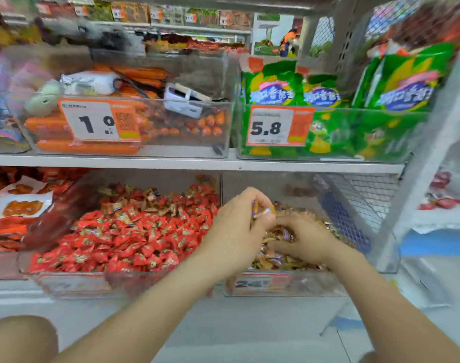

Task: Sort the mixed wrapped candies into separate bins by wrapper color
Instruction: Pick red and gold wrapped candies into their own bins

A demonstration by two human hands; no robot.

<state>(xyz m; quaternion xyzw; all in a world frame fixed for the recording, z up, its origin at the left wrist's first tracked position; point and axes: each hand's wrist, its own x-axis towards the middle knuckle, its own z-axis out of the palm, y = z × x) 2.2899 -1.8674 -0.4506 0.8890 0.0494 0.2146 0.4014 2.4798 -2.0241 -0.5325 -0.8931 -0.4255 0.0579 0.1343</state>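
Observation:
On the lower shelf, a clear bin (74,282) holds a heap of red-wrapped candies (134,239), with some brown-gold ones mixed in at its back (155,203). The clear bin (310,284) to its right holds gold and purple wrapped candies (278,260). My left hand (236,226) hovers over this right bin and grips a few candies (263,212) in its curled fingers. My right hand (307,238) lies low on the gold pile, fingers curled into the candies; blur hides whether it holds any.
The shelf above carries a clear bin of orange sausages (97,148) with a price tag reading 1.0 and a bin of green snack bags (325,132) tagged 5.8. A wire mesh panel (354,205) closes the right side. Packaged snacks (19,203) lie at left.

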